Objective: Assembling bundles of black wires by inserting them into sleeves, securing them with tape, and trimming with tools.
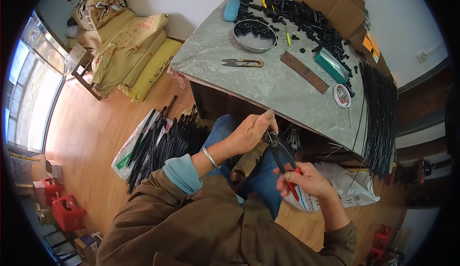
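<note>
In front of my lap, my right hand [310,181] is closed around the red handles of a pair of pliers [277,153]. Their dark jaws point up and to the left, reaching my left hand's fingertips. My left hand [254,131], with thumb and fingers pressed together, pinches something small beside the jaws. A thin metallic loop shows there, but what it belongs to is hidden by the fingers. Both hands are just off the near edge of the grey table [225,86]. A pair of thread snips [243,63] lies on the tabletop beyond my left hand.
The table carries a metal bowl [255,47] of black parts, a heap of black pieces [306,19], a brown flat bar [304,72], a green box [331,65] and a small white dish [341,96]. Black rods [378,122] overhang its right edge; more rods [165,144] lie left of my legs.
</note>
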`<state>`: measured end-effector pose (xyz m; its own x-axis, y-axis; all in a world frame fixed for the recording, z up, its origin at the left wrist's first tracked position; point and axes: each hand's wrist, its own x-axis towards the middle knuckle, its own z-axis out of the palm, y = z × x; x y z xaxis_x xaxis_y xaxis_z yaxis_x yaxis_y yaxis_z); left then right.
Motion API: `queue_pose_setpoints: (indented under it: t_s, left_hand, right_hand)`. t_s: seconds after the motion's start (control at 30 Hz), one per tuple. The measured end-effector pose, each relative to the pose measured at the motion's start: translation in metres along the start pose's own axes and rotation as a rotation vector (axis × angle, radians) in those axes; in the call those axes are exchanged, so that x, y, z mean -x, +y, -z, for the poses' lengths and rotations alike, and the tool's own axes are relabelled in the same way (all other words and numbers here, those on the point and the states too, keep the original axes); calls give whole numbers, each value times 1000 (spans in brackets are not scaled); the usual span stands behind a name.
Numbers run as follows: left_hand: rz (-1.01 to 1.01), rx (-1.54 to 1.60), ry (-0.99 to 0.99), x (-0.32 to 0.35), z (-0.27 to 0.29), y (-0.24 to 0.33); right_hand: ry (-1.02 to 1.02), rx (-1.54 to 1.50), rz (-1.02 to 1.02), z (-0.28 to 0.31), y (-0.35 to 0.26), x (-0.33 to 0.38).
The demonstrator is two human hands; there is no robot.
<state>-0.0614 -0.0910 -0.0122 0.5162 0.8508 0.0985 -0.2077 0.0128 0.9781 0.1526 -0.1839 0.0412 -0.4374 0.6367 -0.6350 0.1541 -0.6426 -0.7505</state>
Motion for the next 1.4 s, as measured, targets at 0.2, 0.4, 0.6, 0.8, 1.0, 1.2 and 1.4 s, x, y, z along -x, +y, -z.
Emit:
queue_pose_setpoints:
  t_s: [0.2,0.4,0.6,0.8,1.0,1.2,1.4]
  left_hand:
    - [67,28,-31,-2,1,5]
    - [115,87,-37,-4,5,2]
    - [149,119,-50,-6,4,0]
    - [168,179,-68,-5,3,0]
    - [197,175,-169,-5,2,3]
    - [211,117,-178,-8,-3,2]
    - [87,170,132,-15,9,-14]
  right_hand:
    - [113,115,98,-9,-8,1]
    - [179,306,66,-11,-12,1]
    - [188,282,167,-10,-3,-3]
    - [139,237,132,-11,-3,-3]
    - [75,-43,25,-11,29,-13]
    - [221,19,-20,-30,28,-17]
    - [929,1358,824,48,3,-36]
